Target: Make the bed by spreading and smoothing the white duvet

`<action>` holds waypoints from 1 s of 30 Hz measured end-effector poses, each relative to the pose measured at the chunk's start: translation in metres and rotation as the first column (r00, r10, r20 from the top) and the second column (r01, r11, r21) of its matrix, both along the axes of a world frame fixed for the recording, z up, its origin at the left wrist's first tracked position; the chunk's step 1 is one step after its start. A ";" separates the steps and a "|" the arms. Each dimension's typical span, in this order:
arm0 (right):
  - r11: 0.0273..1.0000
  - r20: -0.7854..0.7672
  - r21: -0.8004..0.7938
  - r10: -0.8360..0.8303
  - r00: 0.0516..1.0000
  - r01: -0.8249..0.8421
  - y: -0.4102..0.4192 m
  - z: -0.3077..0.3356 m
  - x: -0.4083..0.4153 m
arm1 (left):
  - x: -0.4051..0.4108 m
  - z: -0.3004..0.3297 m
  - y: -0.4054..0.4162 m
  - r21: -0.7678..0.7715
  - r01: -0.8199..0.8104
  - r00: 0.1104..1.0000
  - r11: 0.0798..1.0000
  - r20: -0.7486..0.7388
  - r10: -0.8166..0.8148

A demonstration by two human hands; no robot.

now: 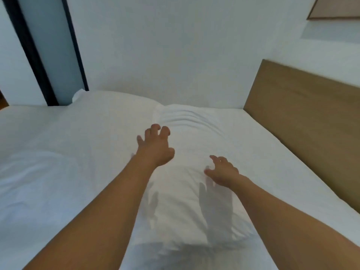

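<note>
Duvet lay over most of bed, reaching far wall; mostly spread. Left: ripples near far edge, soft bulge at left, hump under arms. Left hand hovered over middle, grip loosely clawed, fingers apart, clamped on nothing. Right hand low beside it, grip apart, contact unclear. Cloth white, matte, puffy. Headboard flat wood, right.

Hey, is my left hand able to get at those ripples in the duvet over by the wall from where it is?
Probably yes. The left hand hovers with fingers curled and empty, just short of the ripples in the white duvet. Nothing lies between them; the right hand is off to the side.
</note>
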State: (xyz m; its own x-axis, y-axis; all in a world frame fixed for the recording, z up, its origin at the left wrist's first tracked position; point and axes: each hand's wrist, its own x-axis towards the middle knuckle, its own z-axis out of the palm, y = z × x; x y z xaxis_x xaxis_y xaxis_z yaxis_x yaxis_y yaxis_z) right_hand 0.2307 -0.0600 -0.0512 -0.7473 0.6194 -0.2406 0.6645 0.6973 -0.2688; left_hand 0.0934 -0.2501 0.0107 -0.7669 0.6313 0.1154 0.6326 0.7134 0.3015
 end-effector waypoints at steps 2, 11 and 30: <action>0.987 -0.023 -0.073 -0.146 0.989 0.144 0.024 -0.005 0.022 | 0.038 -0.006 0.050 0.005 0.182 0.977 0.983 0.113 -0.182; 0.673 0.104 -0.515 -0.566 0.818 0.531 0.119 -0.061 0.166 | 0.169 -0.135 0.142 -0.558 0.482 0.866 0.675 0.421 -0.270; 0.354 0.197 -0.848 -0.480 0.855 0.394 0.149 -0.150 0.134 | 0.207 -0.260 0.139 -0.595 0.114 0.990 0.796 0.003 -0.140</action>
State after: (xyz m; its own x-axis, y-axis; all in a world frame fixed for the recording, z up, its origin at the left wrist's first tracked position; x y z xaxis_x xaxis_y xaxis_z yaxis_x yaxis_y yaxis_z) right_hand 0.3650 0.0886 -0.2012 -0.4759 0.3849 -0.7908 0.7520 -0.2881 -0.5929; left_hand 0.3003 -0.1116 -0.2493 -0.6779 0.6778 -0.2847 0.7323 0.6567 -0.1800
